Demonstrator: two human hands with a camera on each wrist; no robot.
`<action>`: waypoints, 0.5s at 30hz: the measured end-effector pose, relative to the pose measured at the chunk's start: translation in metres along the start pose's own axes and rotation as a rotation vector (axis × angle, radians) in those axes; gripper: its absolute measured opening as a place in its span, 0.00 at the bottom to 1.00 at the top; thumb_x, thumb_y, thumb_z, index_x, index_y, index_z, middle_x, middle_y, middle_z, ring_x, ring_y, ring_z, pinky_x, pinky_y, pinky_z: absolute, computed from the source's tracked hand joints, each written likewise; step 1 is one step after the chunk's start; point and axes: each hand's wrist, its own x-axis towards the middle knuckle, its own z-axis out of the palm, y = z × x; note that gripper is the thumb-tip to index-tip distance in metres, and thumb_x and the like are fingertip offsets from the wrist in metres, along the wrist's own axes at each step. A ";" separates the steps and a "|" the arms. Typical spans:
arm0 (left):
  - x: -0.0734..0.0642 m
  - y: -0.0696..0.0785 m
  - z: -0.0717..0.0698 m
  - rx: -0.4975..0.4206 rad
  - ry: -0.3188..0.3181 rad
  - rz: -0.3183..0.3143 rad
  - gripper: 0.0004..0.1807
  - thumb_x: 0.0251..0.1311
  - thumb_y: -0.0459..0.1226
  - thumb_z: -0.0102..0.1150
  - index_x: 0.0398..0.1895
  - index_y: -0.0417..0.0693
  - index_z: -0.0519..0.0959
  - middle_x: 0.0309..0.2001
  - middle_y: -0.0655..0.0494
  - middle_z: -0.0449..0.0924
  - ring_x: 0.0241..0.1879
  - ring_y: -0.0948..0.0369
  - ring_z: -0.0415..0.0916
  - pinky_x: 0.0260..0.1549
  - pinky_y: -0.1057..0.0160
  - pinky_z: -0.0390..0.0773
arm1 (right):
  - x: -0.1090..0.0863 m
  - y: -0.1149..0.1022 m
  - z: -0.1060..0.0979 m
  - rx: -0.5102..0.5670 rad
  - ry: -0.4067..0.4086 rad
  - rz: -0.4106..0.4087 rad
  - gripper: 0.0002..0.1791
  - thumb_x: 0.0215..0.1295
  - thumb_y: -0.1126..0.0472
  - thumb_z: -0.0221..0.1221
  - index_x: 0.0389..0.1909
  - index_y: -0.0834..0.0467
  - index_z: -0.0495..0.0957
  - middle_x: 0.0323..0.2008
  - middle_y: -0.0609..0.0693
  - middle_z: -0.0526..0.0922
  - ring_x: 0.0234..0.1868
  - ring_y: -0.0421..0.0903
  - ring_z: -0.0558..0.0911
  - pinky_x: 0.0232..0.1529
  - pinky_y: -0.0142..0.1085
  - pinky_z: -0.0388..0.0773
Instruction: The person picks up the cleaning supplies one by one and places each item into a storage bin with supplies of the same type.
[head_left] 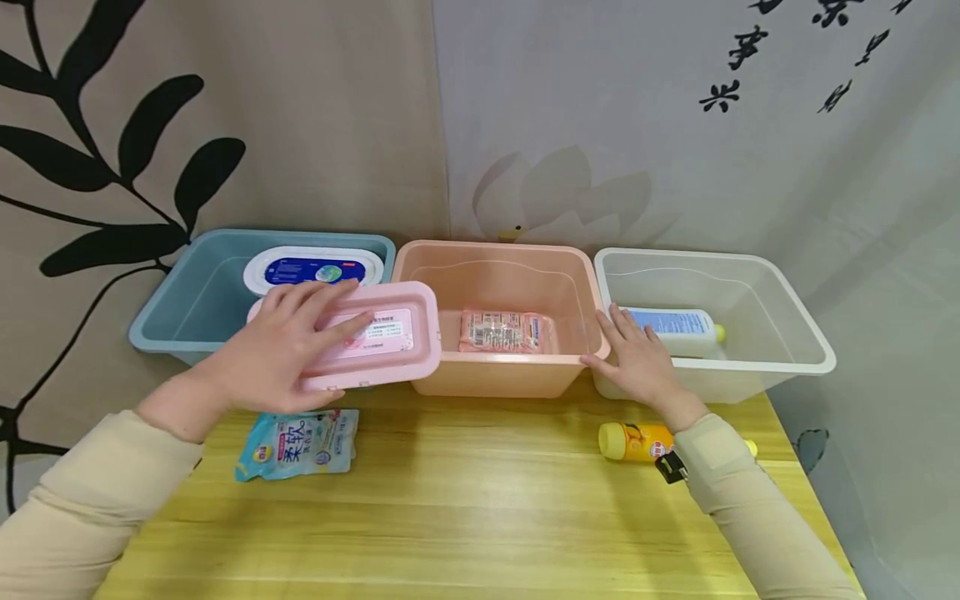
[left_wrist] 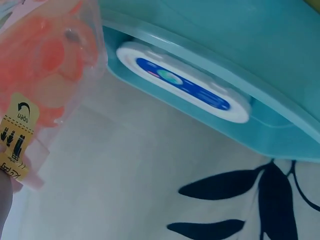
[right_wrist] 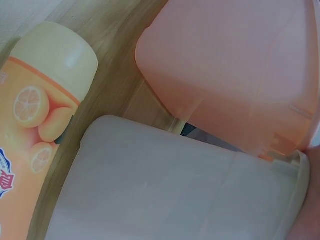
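My left hand (head_left: 273, 354) grips a pink rectangular plastic box (head_left: 405, 337) with a pale label, fingers across its top and thumb along the near edge. It is held above the near rims of the blue bin (head_left: 161, 340) and the peach bin (head_left: 517, 373). In the left wrist view the box (left_wrist: 55, 65) shows see-through, with pink-orange contents and a yellow opening sticker. Near the adjoining rims of the peach and white bins, my right hand (head_left: 637, 358) touches the edge with extended fingers. A white oval pack (head_left: 315, 268) with a dark blue label lies in the blue bin.
A pink packet (head_left: 502, 332) lies in the peach bin, and a white bottle (head_left: 678, 332) lies in the white bin (head_left: 757, 367). On the wooden table (head_left: 465, 517) are a light-blue pouch (head_left: 300, 446) and an orange-yellow bottle (head_left: 633, 442), partly behind the right forearm. Curtains hang behind.
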 end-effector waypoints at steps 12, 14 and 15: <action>-0.014 -0.030 0.002 0.047 0.003 -0.063 0.49 0.37 0.53 0.64 0.69 0.58 0.59 0.66 0.36 0.54 0.60 0.38 0.54 0.50 0.38 0.57 | 0.001 -0.002 -0.001 -0.001 0.000 0.003 0.45 0.64 0.33 0.44 0.73 0.57 0.46 0.73 0.62 0.45 0.73 0.61 0.49 0.67 0.62 0.49; -0.016 -0.035 0.003 0.064 0.009 -0.069 0.49 0.36 0.53 0.64 0.69 0.59 0.59 0.65 0.35 0.55 0.59 0.38 0.54 0.49 0.39 0.57 | 0.000 -0.002 -0.001 0.000 0.003 0.004 0.45 0.64 0.33 0.44 0.73 0.57 0.46 0.73 0.62 0.46 0.73 0.61 0.49 0.67 0.62 0.49; -0.016 -0.037 0.004 0.072 0.013 -0.072 0.49 0.36 0.53 0.64 0.69 0.59 0.59 0.64 0.35 0.55 0.58 0.38 0.55 0.49 0.39 0.57 | 0.000 -0.002 -0.001 0.000 0.002 0.005 0.45 0.64 0.33 0.44 0.73 0.57 0.46 0.73 0.62 0.46 0.73 0.61 0.49 0.67 0.62 0.49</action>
